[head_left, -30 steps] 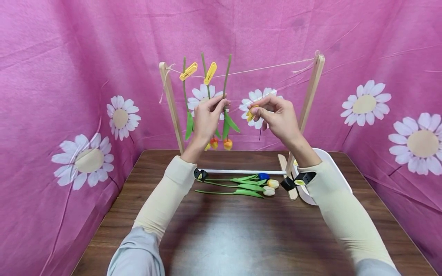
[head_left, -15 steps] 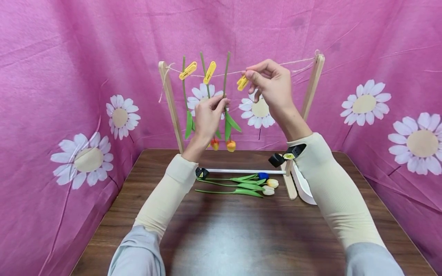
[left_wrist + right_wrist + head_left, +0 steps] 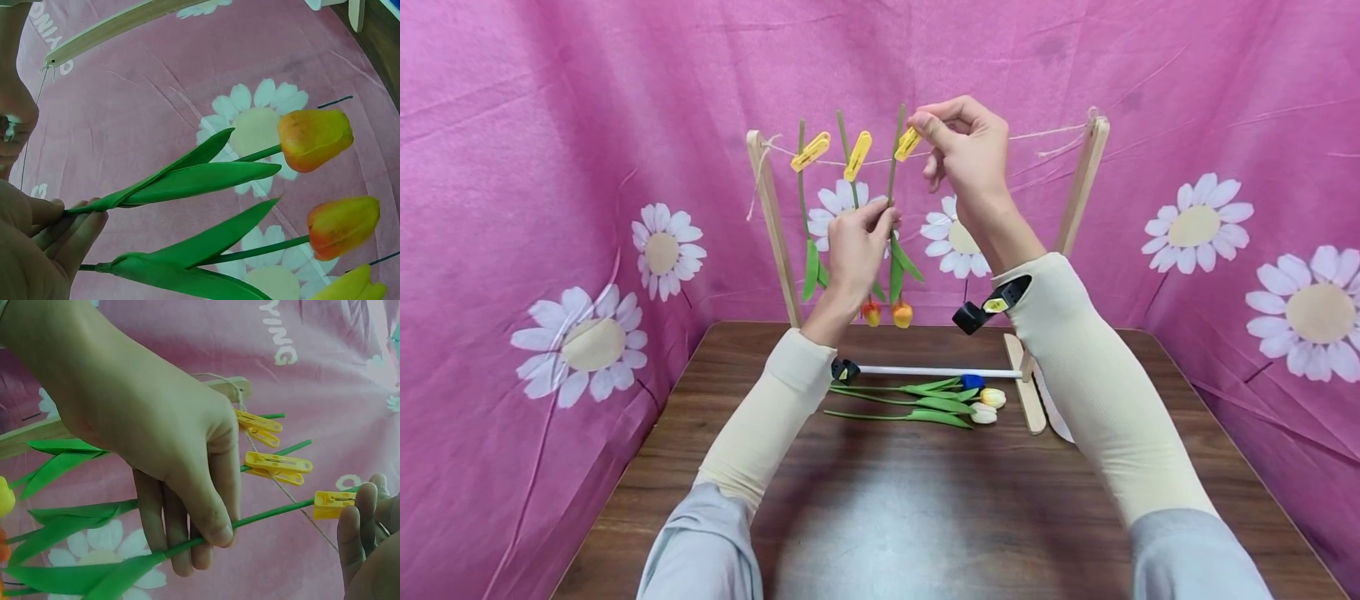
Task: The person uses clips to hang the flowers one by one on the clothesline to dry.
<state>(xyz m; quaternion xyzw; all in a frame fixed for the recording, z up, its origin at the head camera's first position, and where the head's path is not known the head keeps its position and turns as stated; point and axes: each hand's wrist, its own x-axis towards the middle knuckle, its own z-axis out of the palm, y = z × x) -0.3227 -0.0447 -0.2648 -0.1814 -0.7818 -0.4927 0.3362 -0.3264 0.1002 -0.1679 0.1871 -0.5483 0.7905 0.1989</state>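
My left hand [image 3: 859,247] pinches the green stem of an orange-yellow tulip [image 3: 902,314] that hangs head down, its stem crossing the twine [image 3: 951,155]. Between the thumb and fingers of my right hand [image 3: 970,146] is a yellow clothespin [image 3: 907,143], its jaws at the tulip's stem near the twine. In the right wrist view that clothespin [image 3: 334,505] overlaps the stem just beyond the line. To the left, two more yellow clothespins [image 3: 810,152] hold flower stems on the twine, their blooms hanging down. The left wrist view shows the gripped tulip [image 3: 315,140] beside a second orange one [image 3: 343,227].
Wooden posts [image 3: 1082,187] hold up the twine at both ends, with a white rod [image 3: 940,372] low between them. Blue, cream and white tulips [image 3: 983,413] lie on the wooden table [image 3: 880,517]. A white tray [image 3: 1054,408] stands partly behind my right arm.
My right hand has risen and moved left with the clothespin, from beside the tulip up to its stem at the twine. My left hand keeps its pinch, nearly still.
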